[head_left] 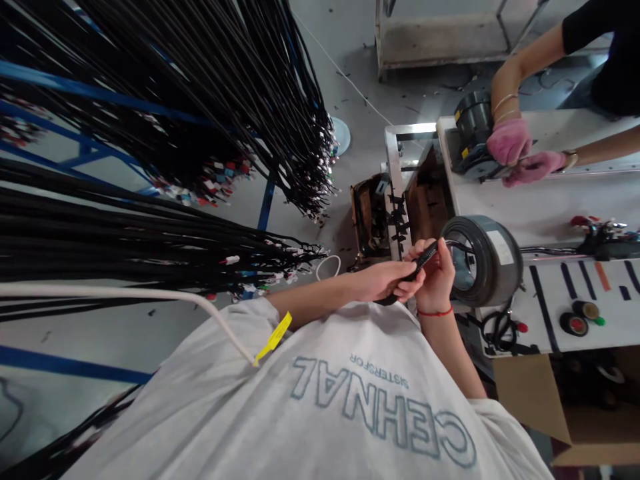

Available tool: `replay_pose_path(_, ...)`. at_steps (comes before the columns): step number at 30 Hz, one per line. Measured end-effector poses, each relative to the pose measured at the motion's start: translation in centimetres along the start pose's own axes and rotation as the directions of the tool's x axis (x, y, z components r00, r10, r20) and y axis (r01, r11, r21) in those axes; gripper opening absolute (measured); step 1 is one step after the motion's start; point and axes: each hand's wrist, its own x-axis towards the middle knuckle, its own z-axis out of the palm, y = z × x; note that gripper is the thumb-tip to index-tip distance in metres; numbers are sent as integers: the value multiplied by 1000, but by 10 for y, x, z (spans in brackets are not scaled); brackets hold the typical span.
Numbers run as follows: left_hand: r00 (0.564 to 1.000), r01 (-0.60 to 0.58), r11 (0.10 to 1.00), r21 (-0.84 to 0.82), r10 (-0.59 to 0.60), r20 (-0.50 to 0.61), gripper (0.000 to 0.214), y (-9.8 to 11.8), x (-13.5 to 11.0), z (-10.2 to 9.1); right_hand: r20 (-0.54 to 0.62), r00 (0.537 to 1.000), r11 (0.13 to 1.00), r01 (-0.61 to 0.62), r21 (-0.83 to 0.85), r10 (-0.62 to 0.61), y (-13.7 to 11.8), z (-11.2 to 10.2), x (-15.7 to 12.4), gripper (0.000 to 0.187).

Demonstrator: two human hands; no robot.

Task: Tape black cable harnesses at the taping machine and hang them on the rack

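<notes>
My left hand (387, 279) is closed around a black cable (425, 259), which slants up to the right in front of my shirt. My right hand (440, 270), with a red string at its wrist, is beside it and pinches the cable's upper end between thumb and finger. Both hands touch the same cable. Just right of my right hand sits a grey round drum-like device (500, 263) with a hollow centre and a pale label. Thin dark wires run from near my fingertips towards its opening; I cannot tell whether they join the cable.
Many black cables (240, 100) hang on a blue rack (100, 87) at left. A co-worker's pink-gloved hands (510, 141) work at a black motor unit (474, 123). The white bench (550, 200) bears tape rolls (573, 325) and strips. A cardboard box (530, 393) stands below.
</notes>
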Motion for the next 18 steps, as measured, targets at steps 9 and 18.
replay_pose_path(9, 982, -175, 687, 705, 174, 75, 29, -4, -13, -7, 48, 985, 981, -162, -102, 168, -19, -31, -30, 36)
replay_pose_path(18, 997, -63, 786, 614, 24, 72, 33, 2, -14, -10, -431, 705, 434, -192, -880, -563, -34, -155, -74, 43)
